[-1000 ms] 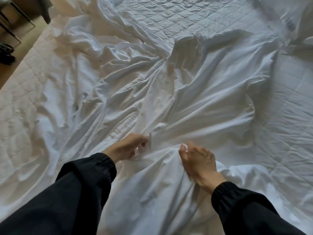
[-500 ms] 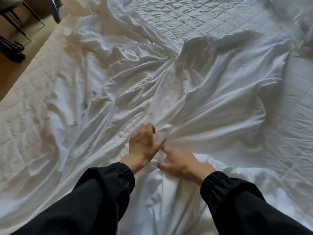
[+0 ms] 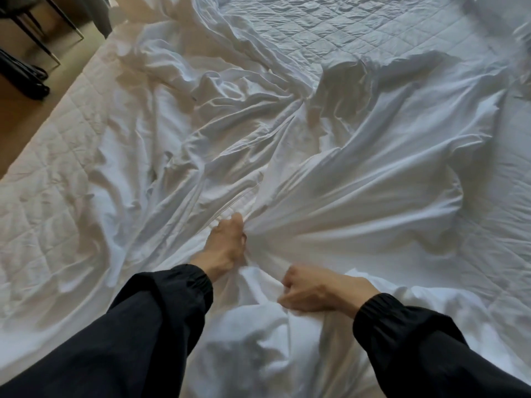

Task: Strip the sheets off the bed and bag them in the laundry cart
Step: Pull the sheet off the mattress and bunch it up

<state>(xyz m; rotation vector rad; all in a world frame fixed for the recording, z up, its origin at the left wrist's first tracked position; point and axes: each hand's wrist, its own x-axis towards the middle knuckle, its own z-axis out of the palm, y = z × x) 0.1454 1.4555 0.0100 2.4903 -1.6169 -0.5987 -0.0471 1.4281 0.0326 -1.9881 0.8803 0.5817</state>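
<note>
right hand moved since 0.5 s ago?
Yes. The right hand has pulled back toward the person, away from the left hand it was touching, fist closed on the white sheet.

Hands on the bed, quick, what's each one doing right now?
Left hand: closed, grip bunching the white sheet.
Right hand: closed in a fist on the same sheet, nearer the body.
</note>
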